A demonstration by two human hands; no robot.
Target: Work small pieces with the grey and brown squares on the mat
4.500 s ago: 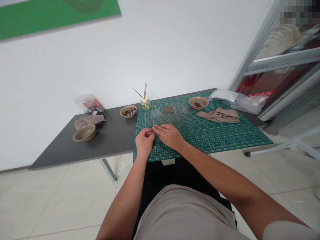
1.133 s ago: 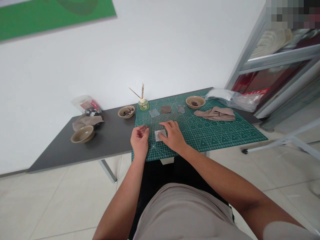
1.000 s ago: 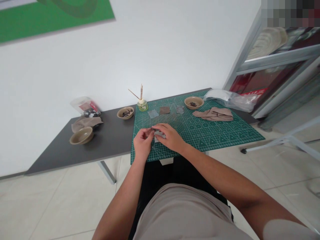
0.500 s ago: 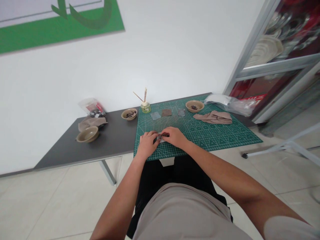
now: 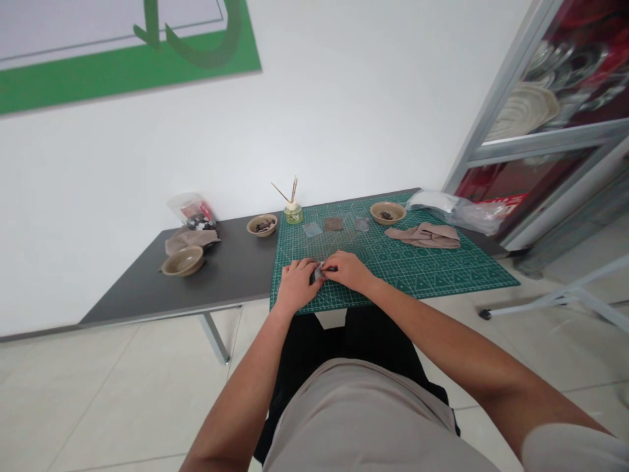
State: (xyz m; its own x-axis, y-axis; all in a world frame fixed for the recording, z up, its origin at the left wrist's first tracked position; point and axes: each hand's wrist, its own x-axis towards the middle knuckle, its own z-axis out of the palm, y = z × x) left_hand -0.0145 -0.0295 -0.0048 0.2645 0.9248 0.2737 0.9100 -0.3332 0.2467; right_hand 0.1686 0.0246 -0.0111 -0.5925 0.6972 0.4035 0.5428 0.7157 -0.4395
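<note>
Close together over the green cutting mat (image 5: pixel 403 269), my two hands work at a small pale grey piece (image 5: pixel 318 271), thin like a sheet or pouch and mostly covered by fingers. My left hand (image 5: pixel 297 283) is closed on its left side, thumb toward the middle. My right hand (image 5: pixel 350 271) pinches it from the right. Something small and dark shows at the right fingers; I cannot tell what it is. Beyond the hands lie three small flat squares: a pale one (image 5: pixel 312 229), a brown one (image 5: pixel 333 224) and a clear greyish one (image 5: pixel 362 224).
A bowl (image 5: pixel 388 221) with dark bits and a crumpled brown cloth (image 5: pixel 427 236) are at right, near clear plastic (image 5: pixel 472 211). A reed diffuser (image 5: pixel 293 212) stands behind. Leftward are a bowl of stones (image 5: pixel 262 225), another bowl (image 5: pixel 183 262), a cloth and a bag (image 5: pixel 194 211).
The whole view has shifted slightly. My fingers have shifted around the pale piece, and the brown bit earlier visible at the right fingertips is now mostly covered.
</note>
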